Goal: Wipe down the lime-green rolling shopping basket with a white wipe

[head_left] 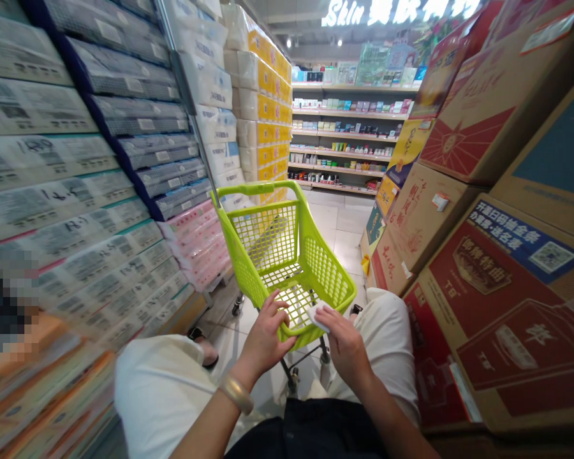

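Note:
A lime-green shopping cart (328, 255) stands between my knees, its slotted basket facing up with nothing lying in it. My left hand (270, 328) grips the near rim, fingers over the inner side and thumb outside. At the near right corner, my right hand (343, 338) holds a folded white cloth (318, 316) against the rim. The cloth could also be a wipe or tissue; its material is too small to tell. A metal pole (201, 143) rises from the cart's far left corner. Wheels (293, 377) show beneath the basket.
Stacked packaged goods (43, 159) crowd the left side, with yellow-and-white tissue packs (263, 95) farther back. Cardboard cartons (507, 287) are piled close on my right. Shelves of small products (349, 131) line the back, beyond a tiled floor (337, 220).

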Demonstrator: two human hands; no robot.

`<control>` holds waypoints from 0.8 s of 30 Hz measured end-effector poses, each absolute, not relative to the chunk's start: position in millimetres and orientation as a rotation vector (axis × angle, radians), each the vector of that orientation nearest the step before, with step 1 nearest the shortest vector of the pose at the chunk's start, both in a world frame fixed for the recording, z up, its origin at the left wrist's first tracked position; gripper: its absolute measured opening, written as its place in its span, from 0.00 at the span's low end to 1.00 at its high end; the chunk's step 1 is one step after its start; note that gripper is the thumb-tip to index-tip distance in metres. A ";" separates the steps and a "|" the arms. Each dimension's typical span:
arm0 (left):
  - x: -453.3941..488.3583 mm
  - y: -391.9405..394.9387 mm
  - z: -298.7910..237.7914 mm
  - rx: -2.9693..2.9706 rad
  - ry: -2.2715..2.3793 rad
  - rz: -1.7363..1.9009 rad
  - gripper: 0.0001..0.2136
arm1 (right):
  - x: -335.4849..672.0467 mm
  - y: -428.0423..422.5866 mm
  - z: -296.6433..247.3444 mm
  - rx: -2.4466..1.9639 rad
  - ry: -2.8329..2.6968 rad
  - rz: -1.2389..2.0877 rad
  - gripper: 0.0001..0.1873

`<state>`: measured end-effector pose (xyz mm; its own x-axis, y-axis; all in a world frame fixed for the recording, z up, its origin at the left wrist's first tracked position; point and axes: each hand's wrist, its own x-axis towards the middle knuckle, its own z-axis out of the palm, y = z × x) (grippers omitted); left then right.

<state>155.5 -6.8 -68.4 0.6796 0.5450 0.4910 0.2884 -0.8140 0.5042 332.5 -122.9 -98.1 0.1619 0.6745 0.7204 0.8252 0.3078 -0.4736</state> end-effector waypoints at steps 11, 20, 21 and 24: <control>155.8 -5.3 -69.8 2.483 0.623 0.924 0.12 | 336.2 -126.8 -99.4 -1.388 -1.608 -0.188 0.24; 162.3 -5.0 -68.2 2.493 0.618 0.909 0.11 | 334.6 -123.3 -102.8 -1.391 -1.583 -0.209 0.24; 163.0 -4.3 -68.0 2.495 0.615 0.903 0.11 | 331.7 -122.9 -102.4 -1.369 -1.621 -0.195 0.25; 163.9 -0.9 -68.1 2.496 0.602 0.895 0.12 | 340.7 -122.1 -103.6 -1.400 -1.561 -0.223 0.23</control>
